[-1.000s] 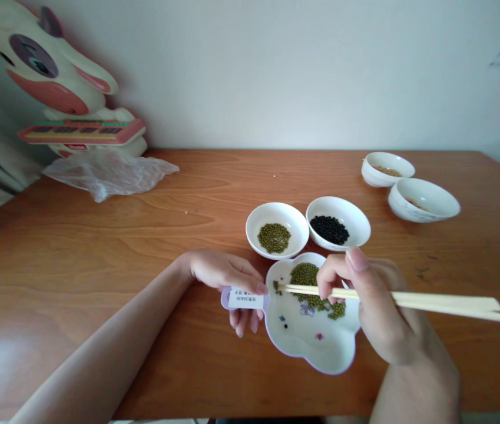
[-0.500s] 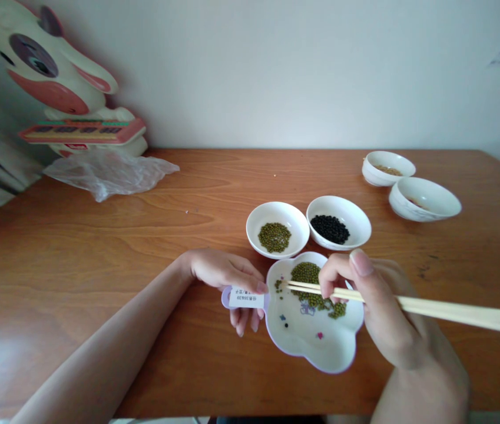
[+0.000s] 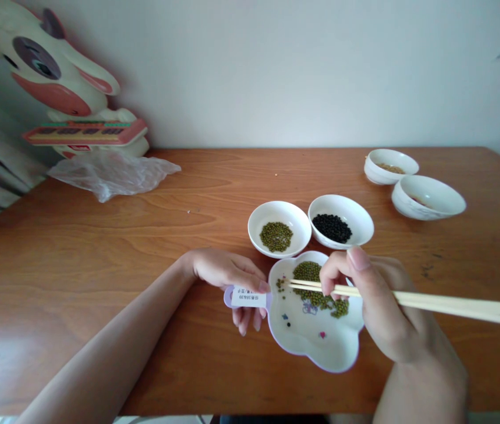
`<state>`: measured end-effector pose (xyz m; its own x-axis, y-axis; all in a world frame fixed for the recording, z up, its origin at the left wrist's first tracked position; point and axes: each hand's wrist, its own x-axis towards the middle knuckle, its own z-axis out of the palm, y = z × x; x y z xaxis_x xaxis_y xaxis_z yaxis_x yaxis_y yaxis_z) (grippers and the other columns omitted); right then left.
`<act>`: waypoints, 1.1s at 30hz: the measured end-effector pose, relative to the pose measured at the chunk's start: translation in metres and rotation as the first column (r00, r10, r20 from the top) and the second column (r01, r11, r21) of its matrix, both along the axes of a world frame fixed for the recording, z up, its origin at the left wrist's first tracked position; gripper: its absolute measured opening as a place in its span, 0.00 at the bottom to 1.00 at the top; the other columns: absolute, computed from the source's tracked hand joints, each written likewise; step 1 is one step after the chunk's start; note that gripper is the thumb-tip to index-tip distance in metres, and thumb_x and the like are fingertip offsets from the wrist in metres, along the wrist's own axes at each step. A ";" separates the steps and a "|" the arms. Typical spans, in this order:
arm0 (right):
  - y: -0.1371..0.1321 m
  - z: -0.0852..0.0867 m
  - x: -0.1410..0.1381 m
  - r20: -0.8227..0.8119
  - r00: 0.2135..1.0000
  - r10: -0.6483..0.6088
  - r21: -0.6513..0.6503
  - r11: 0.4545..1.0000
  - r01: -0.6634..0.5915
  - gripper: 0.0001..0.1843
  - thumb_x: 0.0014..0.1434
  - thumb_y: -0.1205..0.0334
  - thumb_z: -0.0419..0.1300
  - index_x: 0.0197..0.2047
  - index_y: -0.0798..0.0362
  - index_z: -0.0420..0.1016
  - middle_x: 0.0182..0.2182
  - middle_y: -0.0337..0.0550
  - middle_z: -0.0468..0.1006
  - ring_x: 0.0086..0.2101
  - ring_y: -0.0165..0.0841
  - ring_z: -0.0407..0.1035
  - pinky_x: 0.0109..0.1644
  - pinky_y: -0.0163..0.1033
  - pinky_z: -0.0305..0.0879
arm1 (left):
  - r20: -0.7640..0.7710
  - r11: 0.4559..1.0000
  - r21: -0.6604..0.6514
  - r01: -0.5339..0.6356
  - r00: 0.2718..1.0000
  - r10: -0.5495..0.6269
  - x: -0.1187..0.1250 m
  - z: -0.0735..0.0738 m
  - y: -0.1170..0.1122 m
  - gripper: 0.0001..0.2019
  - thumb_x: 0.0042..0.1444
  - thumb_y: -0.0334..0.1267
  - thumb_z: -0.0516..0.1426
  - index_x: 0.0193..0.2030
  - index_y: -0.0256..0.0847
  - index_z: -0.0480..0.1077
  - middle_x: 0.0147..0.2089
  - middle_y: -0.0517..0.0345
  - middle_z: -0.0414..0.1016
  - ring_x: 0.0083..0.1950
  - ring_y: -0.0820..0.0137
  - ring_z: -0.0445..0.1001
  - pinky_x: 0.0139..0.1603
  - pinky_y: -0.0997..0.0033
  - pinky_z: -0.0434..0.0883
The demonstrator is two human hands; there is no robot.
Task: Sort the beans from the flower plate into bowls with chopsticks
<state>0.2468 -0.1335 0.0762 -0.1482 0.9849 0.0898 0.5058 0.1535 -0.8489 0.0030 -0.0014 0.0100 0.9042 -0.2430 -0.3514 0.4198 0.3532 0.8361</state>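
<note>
One scalloped dish (image 3: 294, 341) lies between the two hands. The left hand (image 3: 227, 271) has its fingers closed on the dish's one labelled handle. The right hand (image 3: 377, 300), at the dish's right side, has its fingers closed around two chopsticks (image 3: 448, 305); their tips are just beside a small cluster of green beans (image 3: 281, 284) inside the dish. Directly beyond the dish are two bowls: one green-bean bowl (image 3: 298, 222), one black-bean bowl (image 3: 361, 221). Two further bowls (image 3: 446, 203) stand beyond it, rightward, on the tabletop (image 3: 205, 371).
</note>
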 end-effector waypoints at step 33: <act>-0.004 -0.002 0.003 0.073 0.997 -0.034 0.046 0.999 0.030 0.31 0.74 0.44 0.39 0.28 0.51 0.68 0.21 0.38 0.69 0.23 0.30 0.64 0.29 0.41 0.55 | -0.025 1.000 -0.016 -0.027 0.999 0.027 -0.003 -0.006 0.000 0.20 0.71 0.47 0.51 0.48 0.32 0.77 0.41 0.45 0.82 0.32 0.67 0.81 0.36 0.69 0.77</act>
